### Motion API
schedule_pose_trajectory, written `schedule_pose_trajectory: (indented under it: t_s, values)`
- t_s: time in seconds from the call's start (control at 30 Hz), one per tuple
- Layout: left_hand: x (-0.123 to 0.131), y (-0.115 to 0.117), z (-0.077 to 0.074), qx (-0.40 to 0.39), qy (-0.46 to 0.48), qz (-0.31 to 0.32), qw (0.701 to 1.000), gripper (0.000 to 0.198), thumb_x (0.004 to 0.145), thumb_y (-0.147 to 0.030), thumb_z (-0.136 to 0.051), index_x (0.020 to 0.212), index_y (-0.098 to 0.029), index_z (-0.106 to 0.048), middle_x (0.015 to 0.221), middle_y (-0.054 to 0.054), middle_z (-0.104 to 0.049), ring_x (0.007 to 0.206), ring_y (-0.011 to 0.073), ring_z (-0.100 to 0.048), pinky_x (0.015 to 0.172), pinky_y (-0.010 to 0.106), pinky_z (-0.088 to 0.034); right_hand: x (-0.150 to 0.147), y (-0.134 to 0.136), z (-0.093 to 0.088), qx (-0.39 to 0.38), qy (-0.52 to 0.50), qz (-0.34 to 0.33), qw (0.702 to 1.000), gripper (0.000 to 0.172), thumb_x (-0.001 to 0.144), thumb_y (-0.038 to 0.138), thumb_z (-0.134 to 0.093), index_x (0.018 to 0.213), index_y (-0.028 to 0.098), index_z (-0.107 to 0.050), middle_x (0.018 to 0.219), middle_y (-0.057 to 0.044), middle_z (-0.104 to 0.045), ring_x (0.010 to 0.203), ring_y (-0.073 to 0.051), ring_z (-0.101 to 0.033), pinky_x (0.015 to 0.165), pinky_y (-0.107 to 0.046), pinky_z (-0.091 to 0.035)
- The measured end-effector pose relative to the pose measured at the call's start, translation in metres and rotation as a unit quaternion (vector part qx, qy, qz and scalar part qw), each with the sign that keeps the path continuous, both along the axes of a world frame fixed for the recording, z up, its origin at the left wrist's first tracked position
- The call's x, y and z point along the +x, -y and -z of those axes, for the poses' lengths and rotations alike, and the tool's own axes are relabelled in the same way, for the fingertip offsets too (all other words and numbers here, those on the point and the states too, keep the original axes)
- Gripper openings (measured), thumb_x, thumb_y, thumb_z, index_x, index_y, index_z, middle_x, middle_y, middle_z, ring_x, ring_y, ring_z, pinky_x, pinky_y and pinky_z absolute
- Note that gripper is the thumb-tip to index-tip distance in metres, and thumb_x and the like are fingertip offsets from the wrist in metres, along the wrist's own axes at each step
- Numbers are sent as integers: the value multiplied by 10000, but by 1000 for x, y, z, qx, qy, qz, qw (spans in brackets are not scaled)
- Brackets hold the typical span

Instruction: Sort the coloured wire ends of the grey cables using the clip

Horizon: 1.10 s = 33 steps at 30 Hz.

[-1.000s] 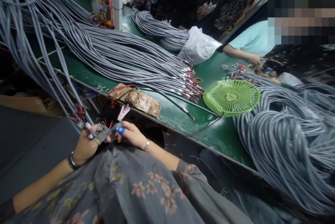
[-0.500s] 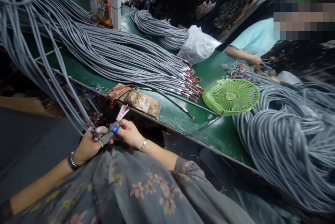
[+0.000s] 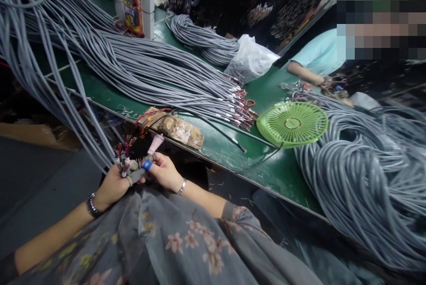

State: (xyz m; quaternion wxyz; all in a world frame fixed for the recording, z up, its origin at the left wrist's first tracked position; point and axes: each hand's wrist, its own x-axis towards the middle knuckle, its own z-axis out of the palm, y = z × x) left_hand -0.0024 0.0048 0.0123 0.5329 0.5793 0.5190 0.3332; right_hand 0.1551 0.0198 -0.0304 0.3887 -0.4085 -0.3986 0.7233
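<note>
My left hand point(image 3: 113, 187), with a dark beaded band at the wrist, is closed around the ends of grey cables point(image 3: 96, 136). Fanned coloured wire ends point(image 3: 125, 145) and white collars stick up above its fingers. My right hand point(image 3: 167, 173) pinches beside it, with thin green and red wires point(image 3: 140, 162) at the fingertips. Grey wrapping covers some fingers, and a blue band point(image 3: 147, 164) sits at the right thumb tip. A pink clip point(image 3: 155, 144) juts up just above the right fingers; whether they touch it I cannot tell.
A green table point(image 3: 276, 174) bears a long bundle of grey cables point(image 3: 156, 72), a taped cardboard piece point(image 3: 181, 130), a green fan point(image 3: 293, 124) and a plastic bag point(image 3: 251, 58). Coiled cables point(image 3: 359, 178) hang over its right side. Across it, a co-worker's hand point(image 3: 326, 83) is at cables.
The coloured wire ends above my left hand now stand higher and more spread. The pink clip looks turned, its two arms no longer apart. The co-worker's arm has shifted slightly.
</note>
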Motion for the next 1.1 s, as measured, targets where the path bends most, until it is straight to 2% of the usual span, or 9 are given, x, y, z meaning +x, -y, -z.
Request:
schedule_pose_trajectory:
  t_s: [0.17,0.43,0.57,0.8,0.93,1.1]
  values:
    - [2,4,5,12,16,-25,999,335,698,-492,-757,558,-194,-697,542,26,-691,521,168,-599,571,284,-529,-3,1,3,-21,-6,11,1000,497,605,558,-853,759,198,-546,555,73,-570,458,-73,-504,483,-215,-406]
    - [-1,5,12,27,-1,-47,999,401,718,-561,-726,542,-205,-672,539,30,-690,531,178,-621,579,286,-534,-6,0,3,-39,-23,23,999,529,558,575,-867,757,189,-565,554,76,-564,440,-61,-480,474,-216,-397]
    - [-2,7,17,26,6,-67,997,362,721,-522,-728,557,-203,-677,534,22,-688,523,174,-625,555,268,-508,-4,-1,2,-36,-39,11,999,552,525,579,-884,755,192,-565,503,96,-534,430,-58,-452,483,-223,-408]
    - [-8,9,29,15,18,-89,996,300,744,-466,-699,618,-194,-691,588,40,-726,560,200,-650,578,296,-522,8,-2,5,-37,-50,-19,998,561,523,561,-894,804,193,-577,540,98,-552,453,-59,-453,505,-240,-417]
    - [-7,10,27,10,26,-92,995,274,754,-430,-698,619,-191,-692,593,32,-729,565,190,-640,583,294,-513,9,0,4,-42,-52,-29,997,570,527,570,-887,833,189,-595,549,97,-557,455,-61,-459,513,-249,-433]
    - [-4,10,19,17,21,-84,996,256,735,-396,-727,585,-194,-676,560,9,-711,544,177,-627,577,289,-499,2,0,-1,-37,-47,3,998,538,539,573,-879,775,187,-588,519,89,-535,459,-66,-459,513,-246,-433]
